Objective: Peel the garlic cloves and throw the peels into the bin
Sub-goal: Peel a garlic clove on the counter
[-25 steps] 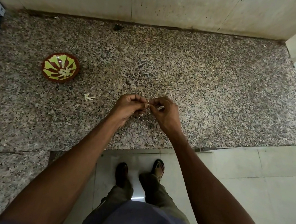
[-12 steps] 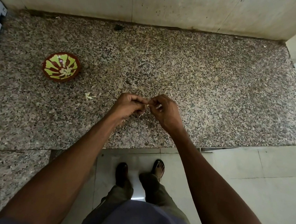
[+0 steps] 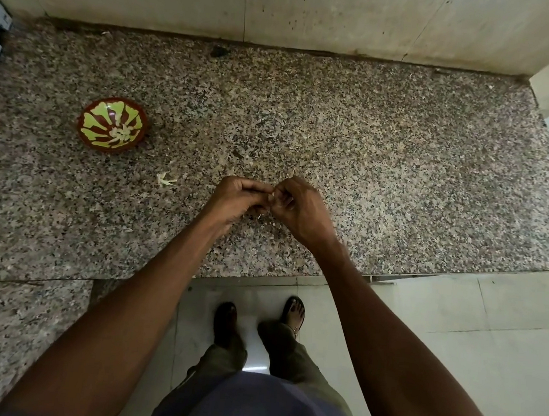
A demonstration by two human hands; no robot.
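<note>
mid-frame: our left hand (image 3: pixel 237 196) and right hand (image 3: pixel 299 210) pinch one garlic clove (image 3: pixel 271 196) | bowl (image 3: pixel 112 124) left

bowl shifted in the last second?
No. The bowl sits at the same spot on the granite counter, same gap to the peel scrap; only slight camera drift.

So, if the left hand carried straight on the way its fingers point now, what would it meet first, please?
The left hand points rightward at the right hand, so it would meet those fingers and the garlic clove pinched between them almost at once; they already seem to touch.
</note>
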